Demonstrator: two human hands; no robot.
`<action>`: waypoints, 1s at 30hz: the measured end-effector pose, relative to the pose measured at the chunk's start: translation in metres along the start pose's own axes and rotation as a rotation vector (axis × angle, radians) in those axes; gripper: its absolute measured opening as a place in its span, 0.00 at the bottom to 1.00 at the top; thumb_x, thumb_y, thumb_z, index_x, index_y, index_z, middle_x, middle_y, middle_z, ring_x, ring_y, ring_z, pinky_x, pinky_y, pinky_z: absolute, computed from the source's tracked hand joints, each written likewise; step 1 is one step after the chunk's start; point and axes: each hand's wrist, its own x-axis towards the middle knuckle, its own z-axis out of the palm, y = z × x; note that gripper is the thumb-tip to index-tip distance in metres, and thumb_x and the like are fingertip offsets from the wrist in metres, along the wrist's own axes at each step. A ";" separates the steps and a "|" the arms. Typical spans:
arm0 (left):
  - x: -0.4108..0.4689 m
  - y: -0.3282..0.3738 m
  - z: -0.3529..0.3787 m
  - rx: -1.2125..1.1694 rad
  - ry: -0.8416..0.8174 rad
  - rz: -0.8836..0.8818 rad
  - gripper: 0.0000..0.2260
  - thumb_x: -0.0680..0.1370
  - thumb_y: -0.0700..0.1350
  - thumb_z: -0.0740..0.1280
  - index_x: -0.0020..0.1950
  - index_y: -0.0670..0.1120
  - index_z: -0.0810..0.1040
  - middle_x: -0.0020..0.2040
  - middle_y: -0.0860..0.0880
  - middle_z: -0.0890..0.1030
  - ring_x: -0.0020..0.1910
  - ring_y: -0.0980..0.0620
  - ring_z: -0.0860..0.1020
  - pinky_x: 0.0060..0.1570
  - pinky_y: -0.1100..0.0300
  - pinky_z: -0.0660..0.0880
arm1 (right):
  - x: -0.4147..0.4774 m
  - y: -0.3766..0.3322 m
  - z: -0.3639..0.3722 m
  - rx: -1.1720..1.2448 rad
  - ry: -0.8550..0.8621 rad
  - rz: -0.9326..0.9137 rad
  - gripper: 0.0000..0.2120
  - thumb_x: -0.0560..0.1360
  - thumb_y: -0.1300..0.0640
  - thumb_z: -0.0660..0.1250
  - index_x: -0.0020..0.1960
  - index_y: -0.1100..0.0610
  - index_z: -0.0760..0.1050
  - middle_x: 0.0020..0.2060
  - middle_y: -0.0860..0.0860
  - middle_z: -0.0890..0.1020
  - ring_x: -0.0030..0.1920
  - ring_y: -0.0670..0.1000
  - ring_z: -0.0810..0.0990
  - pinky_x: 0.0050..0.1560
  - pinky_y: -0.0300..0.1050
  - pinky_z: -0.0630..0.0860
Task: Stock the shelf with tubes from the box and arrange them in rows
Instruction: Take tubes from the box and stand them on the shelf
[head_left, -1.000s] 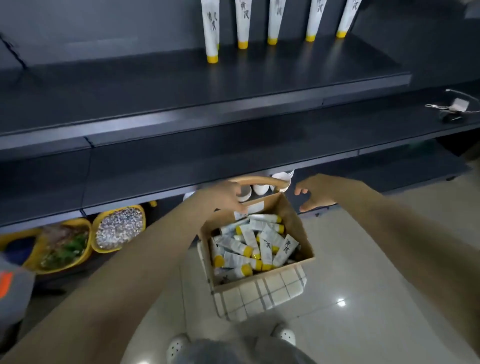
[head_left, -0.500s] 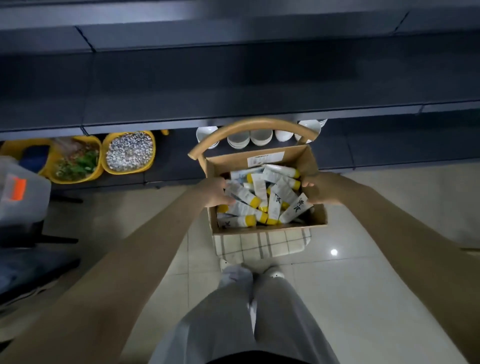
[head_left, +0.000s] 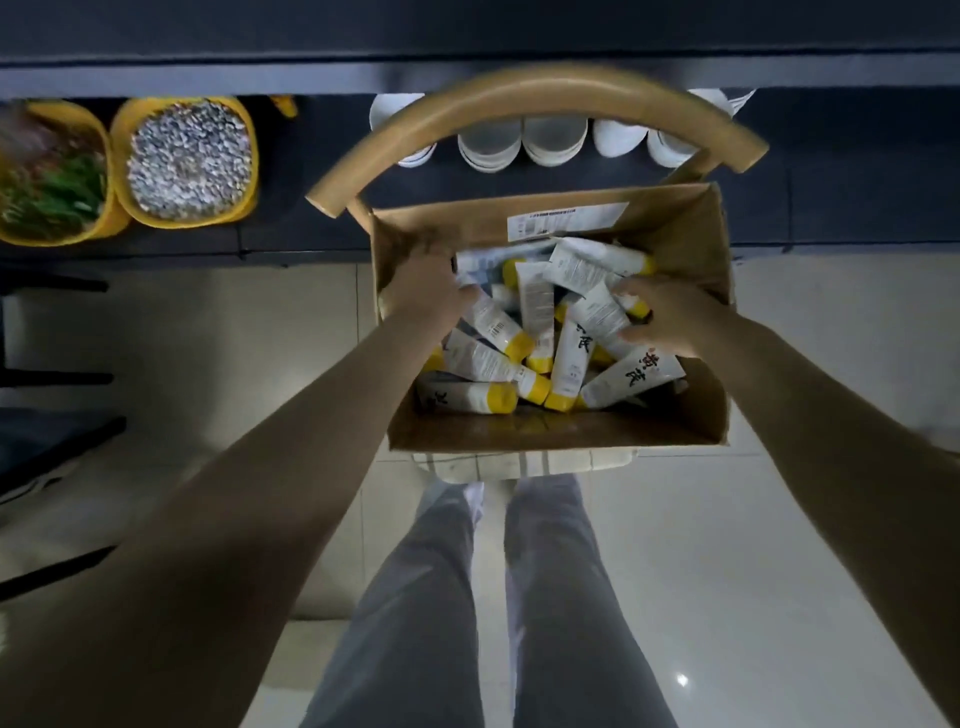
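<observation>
Tubes (head_left: 483, 358), white with yellow caps, lie jumbled every which way in the open cardboard box (head_left: 561, 431), and both our hands are down inside it. The box sits on a seat with a checked cushion (head_left: 519, 462), just in front of our grey trouser legs (head_left: 415, 597); the chair's curved wooden back (head_left: 535, 98) arches over the far side of the box.

Our left hand (head_left: 426, 291) is at the box's left wall with its fingers curled down into the heap. We cannot tell whether they hold a tube or only rest among them. Our right hand (head_left: 670, 317) is on the right side of the pile, thumb laid on a white tube (head_left: 597, 314) and fingers curled over it from the far side, so it pinches that one.

Beyond the chair, the dark shelf (head_left: 831, 171) at floor level carries a row of white bowls (head_left: 553, 137). To the left stand a yellow tub of pale pebbles (head_left: 189, 158) and a second tub with greens (head_left: 47, 176).
</observation>
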 end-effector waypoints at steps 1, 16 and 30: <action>0.007 0.002 0.010 -0.068 -0.031 0.006 0.25 0.75 0.58 0.66 0.68 0.47 0.68 0.64 0.46 0.73 0.61 0.46 0.74 0.49 0.53 0.73 | 0.009 0.003 0.004 0.019 -0.002 -0.007 0.31 0.73 0.54 0.70 0.73 0.54 0.62 0.68 0.55 0.70 0.65 0.55 0.71 0.58 0.44 0.68; 0.040 0.000 0.073 -0.247 -0.125 -0.211 0.37 0.71 0.57 0.71 0.74 0.45 0.60 0.72 0.46 0.66 0.72 0.44 0.59 0.69 0.52 0.58 | 0.049 0.011 0.028 0.072 0.060 0.009 0.27 0.72 0.56 0.71 0.69 0.50 0.68 0.65 0.54 0.66 0.65 0.58 0.66 0.66 0.49 0.66; 0.010 -0.007 0.060 -0.829 -0.053 -0.132 0.23 0.69 0.40 0.75 0.61 0.44 0.69 0.53 0.49 0.75 0.51 0.53 0.75 0.39 0.71 0.72 | 0.006 0.002 0.036 0.302 0.366 0.061 0.14 0.75 0.59 0.68 0.60 0.57 0.77 0.56 0.55 0.81 0.52 0.54 0.80 0.49 0.39 0.71</action>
